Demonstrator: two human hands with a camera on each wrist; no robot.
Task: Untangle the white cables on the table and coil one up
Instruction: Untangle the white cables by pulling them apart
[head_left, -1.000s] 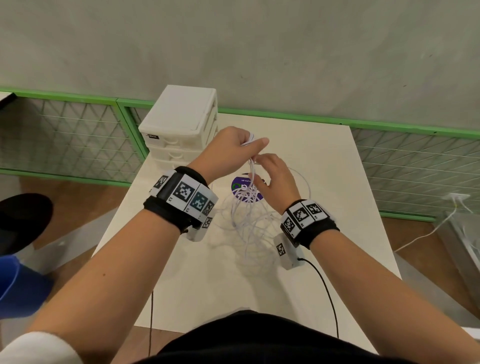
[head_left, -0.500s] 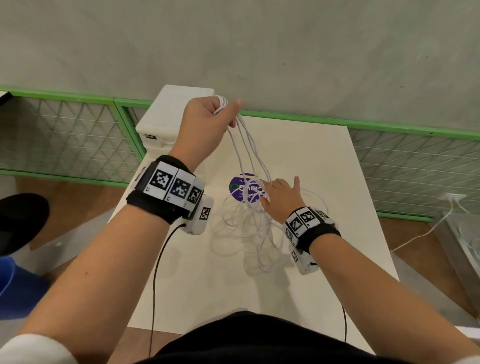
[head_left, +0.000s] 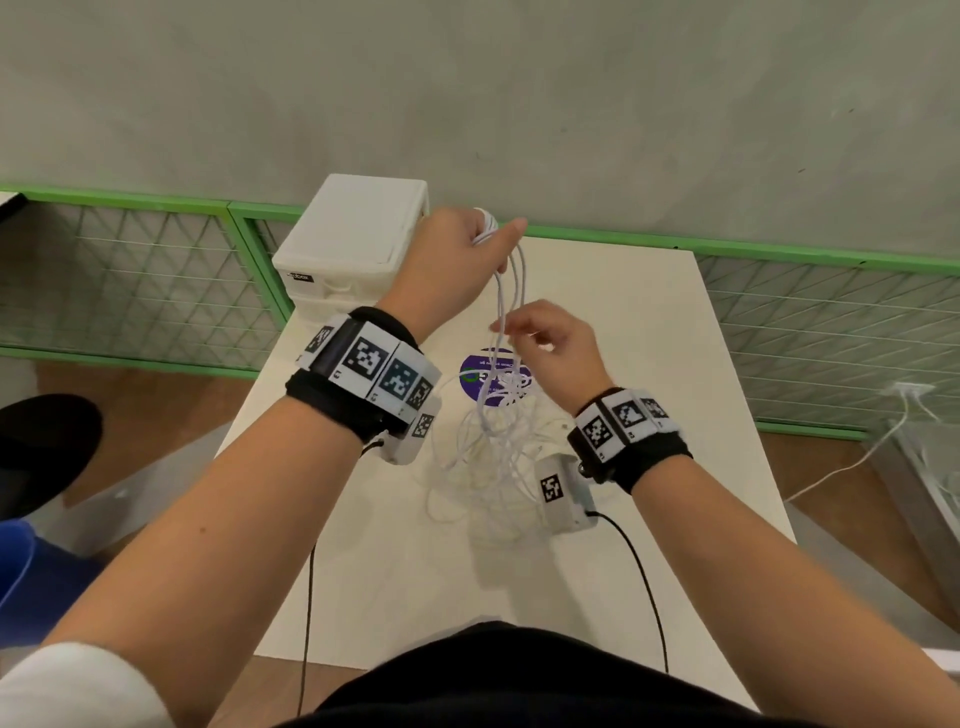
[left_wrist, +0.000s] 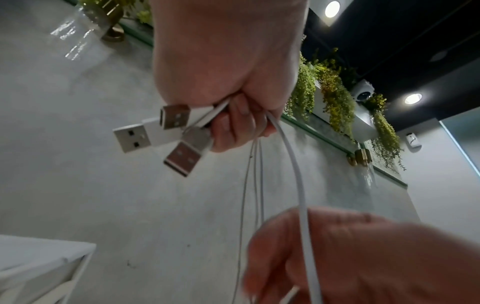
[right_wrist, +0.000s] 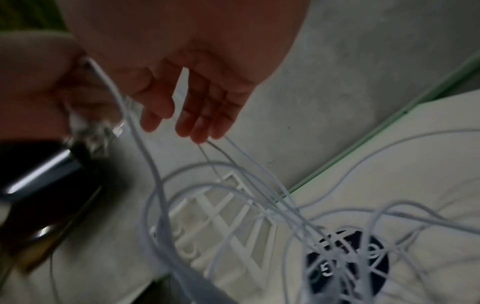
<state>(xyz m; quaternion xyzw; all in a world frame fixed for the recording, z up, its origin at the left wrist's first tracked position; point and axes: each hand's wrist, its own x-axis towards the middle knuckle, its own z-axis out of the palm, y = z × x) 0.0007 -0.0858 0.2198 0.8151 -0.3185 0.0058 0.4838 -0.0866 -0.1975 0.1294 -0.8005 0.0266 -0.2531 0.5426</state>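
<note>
Several white cables (head_left: 511, 291) hang from my raised left hand (head_left: 493, 244), which grips their ends above the table's far side. In the left wrist view three USB plugs (left_wrist: 155, 133) stick out of that left hand (left_wrist: 233, 123). The lower lengths lie in a loose tangle (head_left: 493, 457) on the white table (head_left: 649, 364). My right hand (head_left: 511, 332) is just below the left, with its fingers (right_wrist: 200, 115) nearly straight and their tips touching the hanging strands (right_wrist: 233, 162). It grips nothing.
A white drawer box (head_left: 358, 244) stands at the table's far left corner. A round purple sticker (head_left: 478, 371) lies under the tangle. A green-framed mesh fence (head_left: 831, 332) runs behind the table. Black wrist-camera leads (head_left: 639, 571) trail off the near edge.
My left hand lifted the cable ends up and away from the table. My right hand dropped onto the tangle, then rose to the hanging strands.
</note>
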